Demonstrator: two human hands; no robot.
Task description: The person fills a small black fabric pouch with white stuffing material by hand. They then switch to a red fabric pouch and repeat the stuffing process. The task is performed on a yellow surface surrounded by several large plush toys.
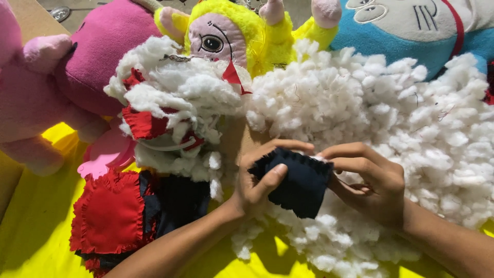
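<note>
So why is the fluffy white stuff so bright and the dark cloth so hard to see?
Head view: strong light washes out the pile of white fluffy stuffing, losing detail; the dark navy frayed-edge fabric piece held by both hands, left and right, goes nearly black; hard shadows fall on the yellow sheet; focus looks sharp.

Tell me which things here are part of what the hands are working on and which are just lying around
In hand: dark blue fabric pouch, held by left hand and right hand; white stuffing pile.
Lying about: pink plush toy, yellow plush toy, blue plush toy, red fabric pieces.
</note>
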